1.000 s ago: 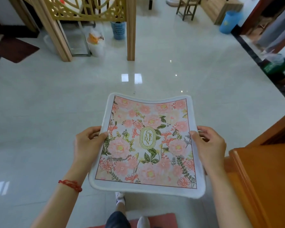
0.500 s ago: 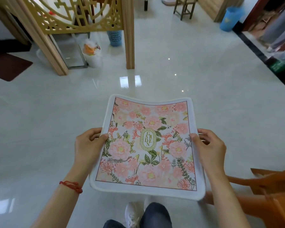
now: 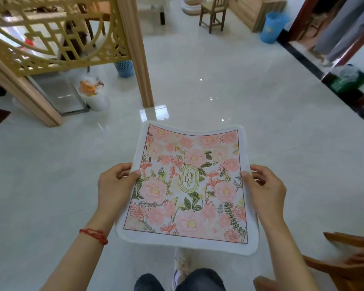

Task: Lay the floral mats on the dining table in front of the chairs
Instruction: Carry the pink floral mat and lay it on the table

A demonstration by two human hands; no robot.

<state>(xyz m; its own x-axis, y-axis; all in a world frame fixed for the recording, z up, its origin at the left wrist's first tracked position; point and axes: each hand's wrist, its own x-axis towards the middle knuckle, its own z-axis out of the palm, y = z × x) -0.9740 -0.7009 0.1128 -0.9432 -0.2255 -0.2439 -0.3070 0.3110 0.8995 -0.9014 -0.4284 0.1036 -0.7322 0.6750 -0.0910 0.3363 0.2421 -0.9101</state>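
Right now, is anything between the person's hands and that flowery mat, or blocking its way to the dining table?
Nothing lies between them: the left hand and right hand already pinch the floral mat by its side edges, above bare floor. The dining table is not in view, so the way there cannot be judged; only part of a wooden chair shows at lower right.

bare forearms, no sleeves in view. red braided cord bracelet (image 3: 94,235) on left wrist (knotted, doubled strands). dark trousers (image 3: 200,280); pale patterned shoe (image 3: 182,263) below.
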